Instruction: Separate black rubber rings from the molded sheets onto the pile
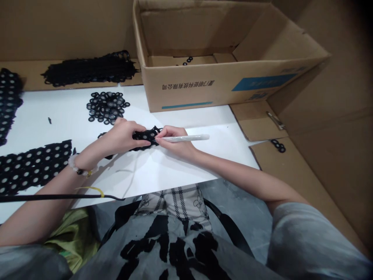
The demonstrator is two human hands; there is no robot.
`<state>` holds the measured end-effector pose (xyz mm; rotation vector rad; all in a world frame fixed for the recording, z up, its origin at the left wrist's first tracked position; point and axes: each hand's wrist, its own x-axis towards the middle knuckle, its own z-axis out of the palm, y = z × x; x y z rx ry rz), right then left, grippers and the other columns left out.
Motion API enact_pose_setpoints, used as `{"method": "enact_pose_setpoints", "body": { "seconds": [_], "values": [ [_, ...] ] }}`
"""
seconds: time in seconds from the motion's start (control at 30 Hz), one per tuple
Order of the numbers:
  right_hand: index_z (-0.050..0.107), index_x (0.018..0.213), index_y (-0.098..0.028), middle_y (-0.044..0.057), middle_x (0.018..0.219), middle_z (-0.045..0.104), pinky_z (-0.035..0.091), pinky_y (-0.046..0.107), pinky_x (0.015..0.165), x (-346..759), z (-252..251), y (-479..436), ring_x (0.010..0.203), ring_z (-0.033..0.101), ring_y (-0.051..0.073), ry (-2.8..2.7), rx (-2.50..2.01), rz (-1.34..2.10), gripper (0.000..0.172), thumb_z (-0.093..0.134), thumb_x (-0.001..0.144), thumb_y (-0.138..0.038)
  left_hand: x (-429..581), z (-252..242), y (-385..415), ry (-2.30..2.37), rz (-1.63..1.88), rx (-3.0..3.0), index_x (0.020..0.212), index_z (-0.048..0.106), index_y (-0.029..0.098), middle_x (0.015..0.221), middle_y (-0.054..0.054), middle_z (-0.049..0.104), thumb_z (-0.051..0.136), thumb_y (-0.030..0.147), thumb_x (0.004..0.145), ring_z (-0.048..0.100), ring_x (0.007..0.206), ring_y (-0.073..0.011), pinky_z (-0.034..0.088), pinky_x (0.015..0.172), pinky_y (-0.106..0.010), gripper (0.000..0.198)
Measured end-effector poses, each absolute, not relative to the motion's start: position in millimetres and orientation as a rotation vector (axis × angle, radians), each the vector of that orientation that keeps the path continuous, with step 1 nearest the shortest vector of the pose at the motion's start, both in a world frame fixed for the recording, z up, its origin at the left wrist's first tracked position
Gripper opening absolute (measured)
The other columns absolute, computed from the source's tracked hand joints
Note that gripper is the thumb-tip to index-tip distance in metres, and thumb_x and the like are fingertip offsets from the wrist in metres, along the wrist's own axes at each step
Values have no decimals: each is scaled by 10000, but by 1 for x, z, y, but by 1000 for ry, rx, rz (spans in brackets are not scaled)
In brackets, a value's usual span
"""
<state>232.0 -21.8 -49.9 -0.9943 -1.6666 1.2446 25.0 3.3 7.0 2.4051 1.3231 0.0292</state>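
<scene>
While both hands work a black washer piece at the table's near edge

Obs., near to far: black cable with yellow tie runs across near left, just over left forearm; bead bracelet on left wrist. White table top under both hands.

Left hand: fingers curled and closed, pinching black piece, a torn run of joined rings, at centre. Right hand: fingers closed around white stick, a pen-like tube pointing right; its working end is hidden in the grip, so contact with the piece cannot be told. Right fingertips sit against the piece's right end.

Left of the hands: perforated black sheet lying flat, second sheet at far left. Farther: loose ring pile on the table. Beyond, on cardboard: long black strip heap.

Far right: open carton, a few rings inside. Right of the table, on cardboard: metal clip, short ring chain.
</scene>
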Motion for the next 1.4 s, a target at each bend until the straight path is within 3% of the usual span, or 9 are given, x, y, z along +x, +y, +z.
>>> {"method": "enact_pose_setpoints", "body": {
  "seconds": [0.27,0.43,0.6,0.8,0.9,1.03,1.17,1.27,1.4],
  "values": [
    [633,759,-172,22,760,697,476,282,674,230,-53,-20,711,638,142,-1580,-1077,1280,169,667,801,-332,26,-1,2,1429,418,2421,746,555,187,831,-52,643,650,334,727,567,829,-228,370,733,-304,176],
    [652,746,-177,69,1080,708,493,337,864,232,-54,-17,981,660,186,-1601,-909,1236,121,691,778,-288,24,-2,3,1352,469,2316,756,526,194,924,-45,679,650,356,751,603,838,-209,406,737,-293,204],
    [674,788,-183,16,776,697,480,290,697,234,-53,-19,719,626,144,-1625,-991,1221,175,693,795,-356,22,-3,2,1337,370,2365,1071,639,204,920,-55,670,642,434,795,567,917,-245,410,794,-333,359],
    [672,755,-182,52,993,726,485,335,870,233,-54,-17,952,666,186,-1547,-961,1234,153,706,773,-329,26,-4,-1,1416,417,2482,799,657,193,1141,-88,657,659,416,788,479,1161,-332,286,991,-496,224],
    [676,764,-175,20,818,716,484,293,739,233,-54,-16,779,652,156,-1578,-987,1269,153,706,767,-325,27,-4,1,1408,392,2414,764,591,190,968,-52,700,702,445,741,597,936,-253,340,942,-429,279],
    [679,754,-167,2,722,683,439,255,642,233,-52,-17,674,595,125,-1565,-1052,1264,172,710,762,-335,27,0,2,1514,319,2270,875,608,200,700,14,623,727,470,693,545,624,-169,376,642,-278,346],
    [680,754,-166,14,754,699,440,256,638,232,-51,-16,680,598,125,-1554,-1034,1338,195,725,747,-355,28,5,0,1470,327,2333,1039,651,201,805,-15,662,686,433,734,568,680,-172,384,647,-264,384],
    [678,751,-169,10,734,693,441,257,632,232,-50,-17,666,592,123,-1558,-1043,1331,193,725,749,-356,27,5,1,1455,332,2367,935,666,189,852,-43,671,693,480,713,583,731,-192,394,660,-271,367],
    [670,748,-171,14,736,699,468,269,663,232,-49,-19,693,620,133,-1493,-1026,1333,197,725,758,-360,22,7,4,1510,231,2268,807,623,192,738,-20,648,721,527,655,556,654,-184,356,582,-263,380]
  ]
}}
